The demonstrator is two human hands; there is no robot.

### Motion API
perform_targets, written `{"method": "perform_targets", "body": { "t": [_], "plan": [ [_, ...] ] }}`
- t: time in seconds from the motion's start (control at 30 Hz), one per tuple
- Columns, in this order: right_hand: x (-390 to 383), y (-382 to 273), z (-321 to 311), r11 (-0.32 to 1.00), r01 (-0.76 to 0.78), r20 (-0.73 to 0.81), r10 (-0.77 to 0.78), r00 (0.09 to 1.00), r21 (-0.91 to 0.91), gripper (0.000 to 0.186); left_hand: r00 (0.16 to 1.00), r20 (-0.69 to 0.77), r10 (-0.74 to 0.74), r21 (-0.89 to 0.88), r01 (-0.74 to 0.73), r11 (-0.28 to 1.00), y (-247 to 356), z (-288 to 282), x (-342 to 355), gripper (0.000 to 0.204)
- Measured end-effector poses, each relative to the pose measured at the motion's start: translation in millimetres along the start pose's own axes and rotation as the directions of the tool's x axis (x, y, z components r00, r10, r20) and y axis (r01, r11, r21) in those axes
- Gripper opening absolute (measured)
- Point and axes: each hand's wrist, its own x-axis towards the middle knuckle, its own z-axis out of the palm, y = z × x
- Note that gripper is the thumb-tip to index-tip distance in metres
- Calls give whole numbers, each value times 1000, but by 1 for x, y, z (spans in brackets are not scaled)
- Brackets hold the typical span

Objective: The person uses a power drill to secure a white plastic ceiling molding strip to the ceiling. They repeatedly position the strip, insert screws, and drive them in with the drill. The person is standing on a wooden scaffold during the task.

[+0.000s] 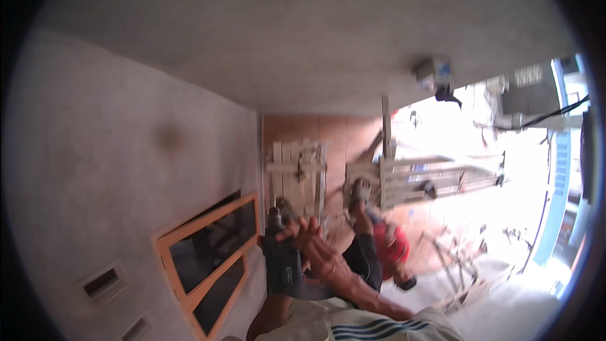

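Observation:
A dark power drill [283,259] stands upright in front of me, its thin bit [274,202] pointing up past the chuck [274,218]. My left hand [260,241] is mostly hidden behind the drill body; its forearm rises straight to the tool, and it appears to grip it. From the lower right, my right hand [314,246] reaches across with its fingers stretched out and apart, close to the drill's front end. Whether those fingers touch the drill is hard to make out. Blur softens both hands.
An orange-framed window [205,262] is set in the grey wall at left, near recessed boxes [104,283]. Below are wooden slatted platforms [295,180] and a long slatted ladder-like frame [442,177]. A person in red [392,244] is beside them. A small box [435,74] sits on the upper grey surface.

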Motion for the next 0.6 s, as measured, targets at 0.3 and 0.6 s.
{"method": "perform_targets", "body": {
  "t": [0.3, 0.6],
  "plan": [
    [62, -124, 3, 938, 293, -86, -313, 946, -185, 77, 988, 125, 91, 50, -98, 994, 38, 95, 0, 55],
    [73, -153, -11, 977, 192, -59, -198, 978, -92, 81, 974, 213, 83, 24, -90, 996, 51, 143, 5, 53]
  ]
}}
